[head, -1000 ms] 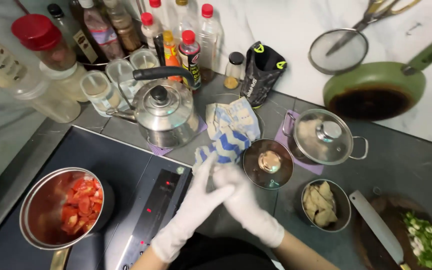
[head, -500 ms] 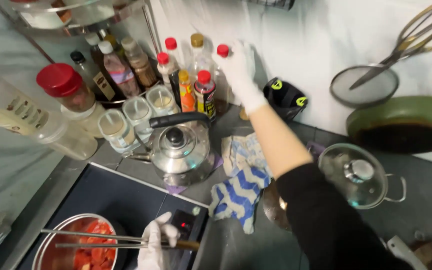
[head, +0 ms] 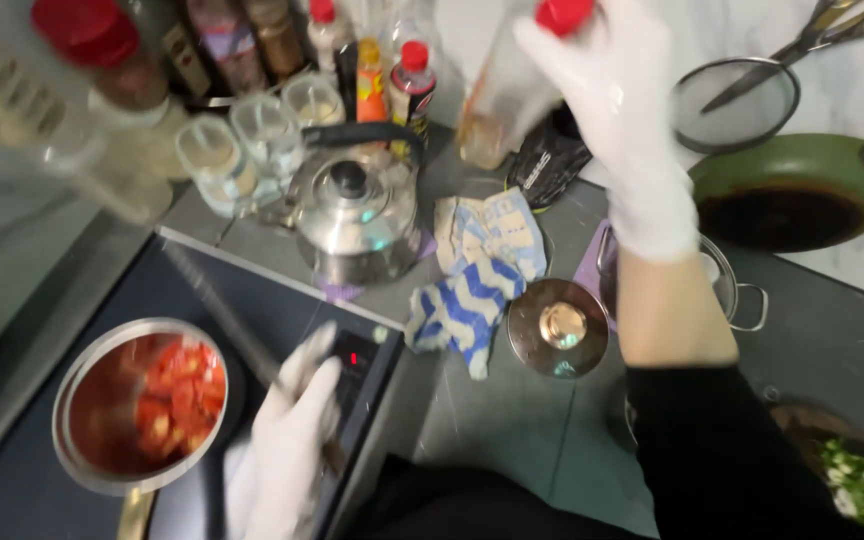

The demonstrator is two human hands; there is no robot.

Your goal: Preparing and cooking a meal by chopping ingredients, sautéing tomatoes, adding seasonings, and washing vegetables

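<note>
We see the right hand (head: 617,120), white-gloved, raised high over the counter and closed around a clear bottle with a red cap (head: 512,85). The bottle is tilted, long axis running from the cap at upper right down to its base at lower left, above the black pouch (head: 544,160). The left hand (head: 287,450), also gloved, is low at the induction hob (head: 102,300), fingers wrapped on what look like chopsticks (head: 222,310), blurred, pointing up-left. The pan of chopped tomatoes (head: 142,405) sits just left of that hand, well apart from the bottle and down-left of it. Between the 2 hands stand the kettle (head: 357,215) and a blue-white cloth (head: 472,290). The left hand is nearer the pan.
</note>
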